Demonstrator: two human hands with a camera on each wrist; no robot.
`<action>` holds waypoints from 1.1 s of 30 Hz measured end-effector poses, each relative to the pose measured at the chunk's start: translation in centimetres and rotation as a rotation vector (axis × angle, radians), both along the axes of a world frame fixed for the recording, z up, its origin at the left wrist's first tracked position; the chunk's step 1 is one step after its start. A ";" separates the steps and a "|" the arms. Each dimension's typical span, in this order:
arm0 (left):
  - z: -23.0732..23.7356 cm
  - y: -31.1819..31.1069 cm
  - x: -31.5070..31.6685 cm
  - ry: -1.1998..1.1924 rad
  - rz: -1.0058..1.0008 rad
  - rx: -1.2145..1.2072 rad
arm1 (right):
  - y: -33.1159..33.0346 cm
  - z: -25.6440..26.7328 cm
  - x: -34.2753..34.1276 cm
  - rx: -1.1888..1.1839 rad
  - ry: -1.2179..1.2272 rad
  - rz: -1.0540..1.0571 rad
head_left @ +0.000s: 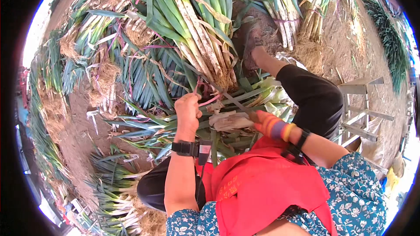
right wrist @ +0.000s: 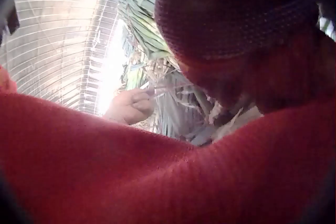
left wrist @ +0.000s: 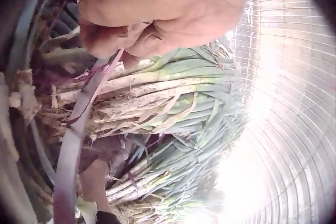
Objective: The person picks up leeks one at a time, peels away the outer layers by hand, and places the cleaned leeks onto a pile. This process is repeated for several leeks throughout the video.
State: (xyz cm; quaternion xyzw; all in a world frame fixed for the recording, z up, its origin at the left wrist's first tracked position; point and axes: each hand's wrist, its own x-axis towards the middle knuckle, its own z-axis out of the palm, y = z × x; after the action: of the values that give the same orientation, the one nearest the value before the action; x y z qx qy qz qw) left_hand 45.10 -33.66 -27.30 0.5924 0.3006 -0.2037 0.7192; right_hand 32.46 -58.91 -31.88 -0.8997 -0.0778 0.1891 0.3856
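In the head view my left hand [head_left: 189, 110] pinches a pink tie [head_left: 209, 101], which loops out beside its fingers. My right hand [head_left: 270, 124], in a striped orange, purple and yellow glove, holds a long knife [head_left: 236, 102]; its handle is hidden. The straight grey blade slants up and left, across the root end of a big bunch of leeks [head_left: 192, 30]. From the left wrist, the tie [left wrist: 107, 74] crosses the blade [left wrist: 76, 145] close below my fingertips. The right wrist view is mostly filled by red cloth [right wrist: 105, 166] and the dark glove [right wrist: 231, 19].
Loose leek leaves [head_left: 148, 124] and a pale dry husk [head_left: 229, 121] lie under my hands. Tied leek bunches [head_left: 286, 22] stand ahead, and more bunches [head_left: 118, 192] lie to the left. A metal stool [head_left: 361, 89] stands at the right, beside my bent leg [head_left: 317, 98].
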 end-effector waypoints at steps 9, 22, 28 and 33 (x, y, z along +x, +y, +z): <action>1.3 2.2 -0.4 0.016 0.104 -0.186 | 1.5 -1.9 3.2 -0.059 0.191 -0.107; 1.9 1.1 -1.8 0.042 0.002 -0.062 | -2.0 6.7 -1.9 -0.570 0.103 0.185; 9.7 -2.7 -3.4 -0.535 -0.484 0.147 | 4.2 -3.1 3.2 -0.396 -0.586 0.172; 22.1 1.3 -1.4 -0.744 0.085 -0.153 | 2.7 2.9 1.5 -0.345 -0.236 0.167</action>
State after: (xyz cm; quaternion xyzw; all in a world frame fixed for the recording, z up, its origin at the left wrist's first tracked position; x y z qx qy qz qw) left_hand 43.66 -32.39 -5.20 0.5574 0.0272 0.0336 0.8291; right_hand 33.92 -56.16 -28.94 -0.9586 -0.1631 0.1244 0.1974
